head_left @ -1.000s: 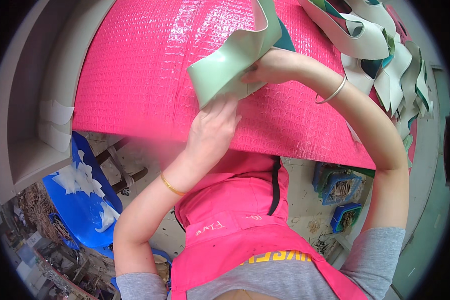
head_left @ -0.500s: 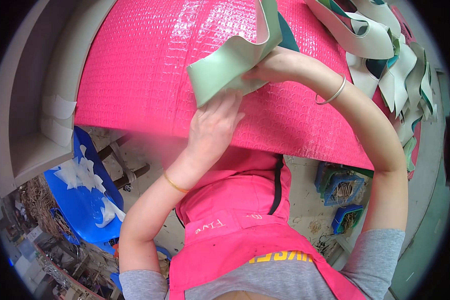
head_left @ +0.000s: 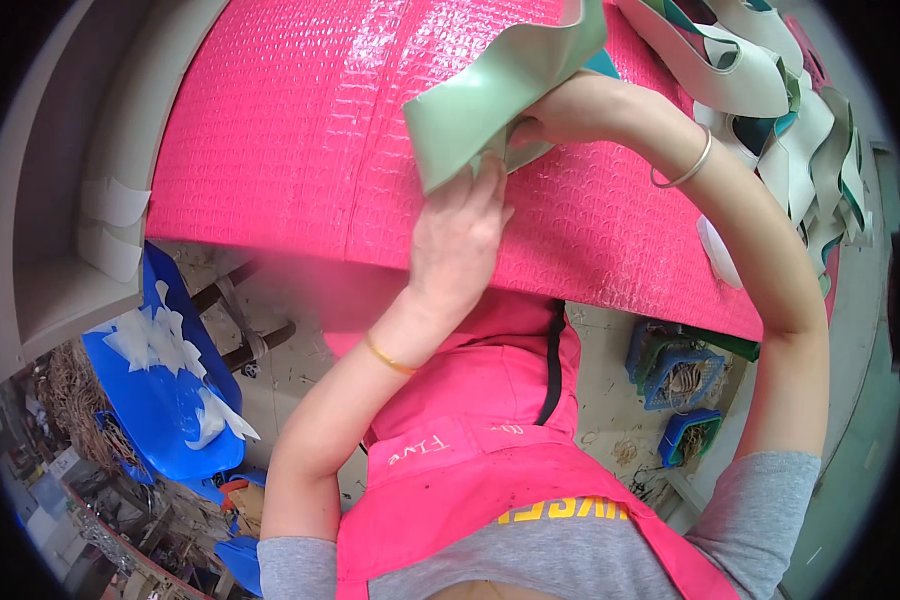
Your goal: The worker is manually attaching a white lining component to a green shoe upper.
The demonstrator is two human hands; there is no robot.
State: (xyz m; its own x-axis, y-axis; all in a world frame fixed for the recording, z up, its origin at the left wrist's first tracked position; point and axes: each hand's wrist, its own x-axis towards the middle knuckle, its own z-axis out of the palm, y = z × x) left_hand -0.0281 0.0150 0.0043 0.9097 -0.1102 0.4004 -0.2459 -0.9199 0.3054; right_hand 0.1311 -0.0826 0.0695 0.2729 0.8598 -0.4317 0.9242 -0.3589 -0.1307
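A pale green, smooth, leather-like piece [head_left: 500,90], curved and folded, is held up over the pink-covered table. Fingers of my left hand [head_left: 460,232] are closed on its lower edge, with the fingertips partly hidden behind its fold. My right hand [head_left: 570,108] grips the same piece from the right, its fingers mostly tucked under the curve. A dark teal patch of its other side [head_left: 602,64] shows just beyond my right hand.
At the right lies a pile of similar pale pieces [head_left: 745,85] with teal undersides. A grey shelf [head_left: 45,190] stands at the left. Below it, a blue chair [head_left: 205,415] carries white scraps. Blue baskets [head_left: 682,380] sit on the floor beneath the table's right side.
Both hands have shifted a little right with the green piece, and it has tilted slightly. My right elbow has swung outward, and both hands keep their grip.
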